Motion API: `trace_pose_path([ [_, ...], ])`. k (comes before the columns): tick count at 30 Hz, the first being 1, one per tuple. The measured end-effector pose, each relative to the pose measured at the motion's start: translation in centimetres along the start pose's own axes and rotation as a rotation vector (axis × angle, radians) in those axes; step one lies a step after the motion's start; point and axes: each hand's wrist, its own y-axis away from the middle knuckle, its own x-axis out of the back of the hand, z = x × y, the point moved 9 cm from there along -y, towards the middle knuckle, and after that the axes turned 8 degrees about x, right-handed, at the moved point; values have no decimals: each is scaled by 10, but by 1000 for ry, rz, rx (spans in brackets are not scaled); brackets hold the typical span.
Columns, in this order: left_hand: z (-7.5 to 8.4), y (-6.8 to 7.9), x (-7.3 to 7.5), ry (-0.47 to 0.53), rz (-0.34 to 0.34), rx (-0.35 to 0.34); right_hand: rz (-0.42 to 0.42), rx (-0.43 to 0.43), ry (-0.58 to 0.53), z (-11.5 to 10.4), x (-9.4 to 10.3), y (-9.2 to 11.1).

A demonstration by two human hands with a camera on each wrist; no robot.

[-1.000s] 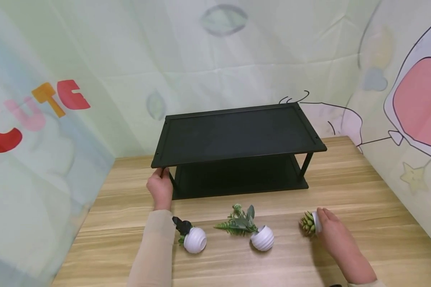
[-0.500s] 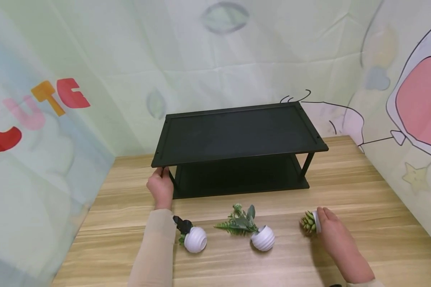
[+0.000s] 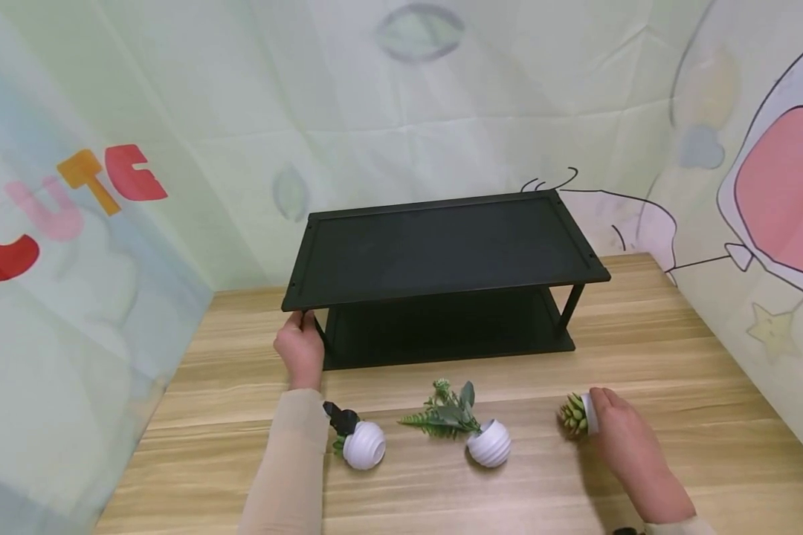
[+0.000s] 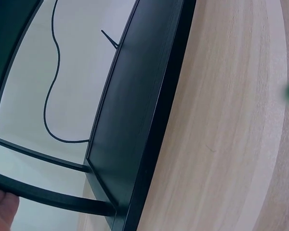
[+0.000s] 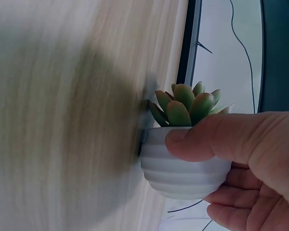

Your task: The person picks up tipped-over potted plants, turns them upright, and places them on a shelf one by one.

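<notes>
A black two-tier shelf (image 3: 442, 249) stands on the wooden table against the back. At its front left corner my left hand (image 3: 301, 349) grips the upright post (image 4: 53, 195) just under the top board; some fingers are hidden behind it. My right hand (image 3: 632, 449) holds a small white ribbed pot (image 5: 185, 166) with a green succulent (image 5: 188, 106), thumb on one side and fingers on the other. The pot lies tipped on its side, low at the tabletop, with the succulent (image 3: 573, 416) facing left.
Two more white pots lie tipped in front of the shelf: one (image 3: 364, 446) with a dark plant (image 3: 340, 420) beside my left sleeve, another (image 3: 489, 444) with fern-like leaves (image 3: 444, 412) in the middle. Printed cloth (image 3: 408, 134) hangs behind and at both sides of the table (image 3: 401, 505).
</notes>
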Motion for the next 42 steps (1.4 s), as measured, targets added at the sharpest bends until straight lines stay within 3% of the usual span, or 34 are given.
trace_pose_path([
  [13,2,2,1,2,4,-23,43,-83,-105,6,8,4],
  [22,4,2,2,4,26,-56,160,-120,-193,13,11,10],
  [30,3,2,1,11,6,-33,267,-190,-296,23,7,16],
  [38,0,2,0,12,-5,-14,219,-374,-414,35,-11,25],
  [42,0,2,-1,20,-15,-11,214,-417,-432,37,-18,29],
])
